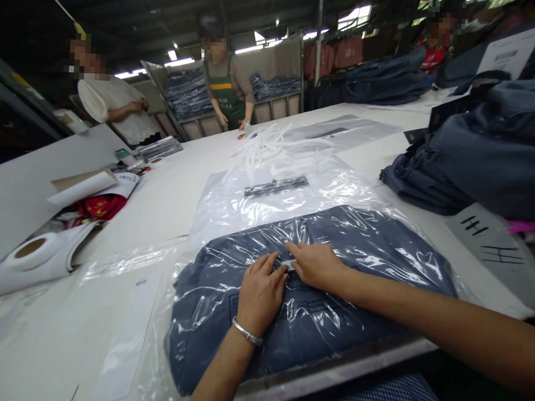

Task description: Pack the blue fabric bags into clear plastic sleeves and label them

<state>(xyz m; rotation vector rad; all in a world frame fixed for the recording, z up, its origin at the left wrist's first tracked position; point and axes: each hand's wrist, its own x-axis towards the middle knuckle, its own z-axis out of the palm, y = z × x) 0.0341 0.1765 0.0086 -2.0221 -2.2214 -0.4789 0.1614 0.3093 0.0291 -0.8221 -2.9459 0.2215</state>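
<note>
A dark blue garment in a clear plastic bag point(332, 341) lies across the near edge of the table. My left hand point(263, 287), with a silver bangle at its wrist, rests on the plastic near the bag's middle, its thumb and index finger drawn in toward a small white piece point(288, 265). From the right, my right hand point(317, 265) reaches the same piece, fingers bent around its edge. The two hands nearly touch there. Beyond the bag lie flat clear bags point(276, 210) with a dark printed strip.
White strips point(264, 143) lie farther back on the white table point(159, 204). Dark blue garments point(489, 152) are piled at right, beside a marked grey sheet point(498, 248). At left sits a white roll point(29, 252). Two people stand across the table; another is back right.
</note>
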